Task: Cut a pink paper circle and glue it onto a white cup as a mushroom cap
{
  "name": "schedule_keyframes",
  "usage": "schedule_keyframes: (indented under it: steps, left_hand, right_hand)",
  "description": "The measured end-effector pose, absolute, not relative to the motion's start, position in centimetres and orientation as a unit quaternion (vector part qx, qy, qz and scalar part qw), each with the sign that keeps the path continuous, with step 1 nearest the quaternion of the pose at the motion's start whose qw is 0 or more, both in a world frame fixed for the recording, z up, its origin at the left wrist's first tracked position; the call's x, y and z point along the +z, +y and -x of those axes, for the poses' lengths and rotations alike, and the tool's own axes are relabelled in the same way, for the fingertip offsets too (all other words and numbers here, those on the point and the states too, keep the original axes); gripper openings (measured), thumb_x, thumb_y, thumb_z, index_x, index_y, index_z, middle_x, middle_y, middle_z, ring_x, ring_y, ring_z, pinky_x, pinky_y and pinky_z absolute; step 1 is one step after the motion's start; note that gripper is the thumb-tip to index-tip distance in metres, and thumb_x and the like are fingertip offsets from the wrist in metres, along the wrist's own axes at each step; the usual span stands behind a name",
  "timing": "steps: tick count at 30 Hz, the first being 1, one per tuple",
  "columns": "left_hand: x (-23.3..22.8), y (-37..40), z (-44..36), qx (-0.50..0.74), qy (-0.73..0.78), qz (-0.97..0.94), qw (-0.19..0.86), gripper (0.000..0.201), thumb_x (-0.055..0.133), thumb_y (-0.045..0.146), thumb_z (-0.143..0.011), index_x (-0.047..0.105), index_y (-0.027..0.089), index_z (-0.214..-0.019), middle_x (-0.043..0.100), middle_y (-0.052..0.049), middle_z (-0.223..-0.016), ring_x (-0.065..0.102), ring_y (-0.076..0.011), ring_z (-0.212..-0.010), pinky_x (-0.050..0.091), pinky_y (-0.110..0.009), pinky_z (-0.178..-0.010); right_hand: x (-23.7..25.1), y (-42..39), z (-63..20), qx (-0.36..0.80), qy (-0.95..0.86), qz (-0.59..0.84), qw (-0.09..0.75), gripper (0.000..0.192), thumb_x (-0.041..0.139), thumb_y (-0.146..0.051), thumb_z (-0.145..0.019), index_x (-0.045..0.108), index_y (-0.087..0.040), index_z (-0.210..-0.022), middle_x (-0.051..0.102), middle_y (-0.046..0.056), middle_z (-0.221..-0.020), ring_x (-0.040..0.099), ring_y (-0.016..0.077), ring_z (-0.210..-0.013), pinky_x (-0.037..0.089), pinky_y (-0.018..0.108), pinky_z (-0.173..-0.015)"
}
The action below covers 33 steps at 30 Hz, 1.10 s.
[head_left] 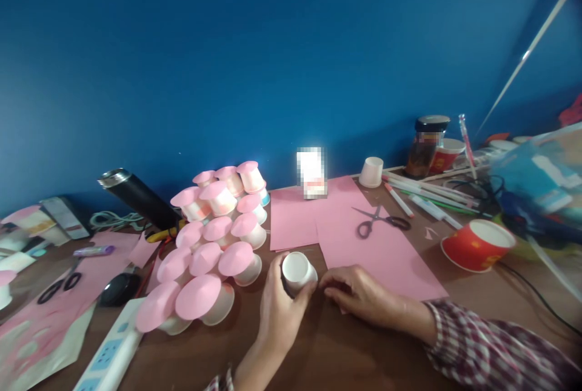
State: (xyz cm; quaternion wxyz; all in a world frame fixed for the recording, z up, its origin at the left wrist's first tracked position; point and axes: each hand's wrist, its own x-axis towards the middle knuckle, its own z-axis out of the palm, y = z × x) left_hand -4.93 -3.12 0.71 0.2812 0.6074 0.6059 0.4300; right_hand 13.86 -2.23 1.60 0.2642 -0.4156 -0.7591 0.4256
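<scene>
Where hands (313, 300) meet, white cup (297, 271).

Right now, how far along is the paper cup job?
Done: a stack of pink-capped cups sits left of the hands. In hand: the left hand holds a plain white cup on its side, with no pink on it; the right hand rests at the edge of the pink paper. Left: another white cup upside down at the back, uncapped, and uncut pink sheets under the scissors.
</scene>
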Motion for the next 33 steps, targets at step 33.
schedule_keyframes:
  steps: [33]
  left_hand:
    - [0.0, -1.7, 3.0, 0.542, 0.36, -0.397, 0.647, 0.062, 0.06, 0.025, -0.082, 0.032, 0.024, -0.136, 0.056, -0.011, -0.125, 0.053, -0.0218, -0.113, 0.039, -0.037, -0.098]
  right_hand:
    - [-0.7, -1.3, -14.4, 0.35, -0.702, 0.434, 0.444, 0.019, 0.055, -0.016, -0.083, 0.057, -0.019, -0.102, 0.064, 0.007, -0.102, 0.06, 0.0193, -0.096, 0.049, 0.03, -0.085]
